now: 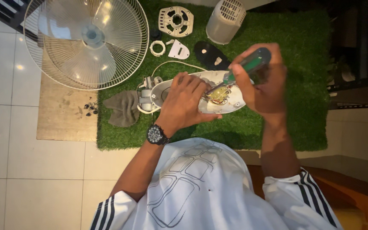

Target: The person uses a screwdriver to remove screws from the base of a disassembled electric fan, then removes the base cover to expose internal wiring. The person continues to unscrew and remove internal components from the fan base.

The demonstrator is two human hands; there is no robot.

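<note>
- Our left hand (184,100) presses flat on the white fan motor housing (231,102), fingers spread over its upper shell and gripping nothing else.
- Our right hand (263,81) has its fingers wrapped tight round the green-handled screwdriver (250,64), whose tip is down among the copper windings (219,96) at the housing's open middle.
- The housing lies on the green turf mat (303,51), its long axis running left to right; the neck joint (148,93) points left toward the grey rag (122,108), just beside it.
- The screwdriver slants from the handle, up and right of the housing, down-left to its tip.
- To do this well, we judge that the left hand should keep the housing pinned, and the driver should stand square in the screw head, clear of the windings.
- Beyond the housing lie a black cover plate (211,55), a white round bracket (176,20) and a grey motor cap (225,20); the fan guard with blades (86,40) sits up-left.
</note>
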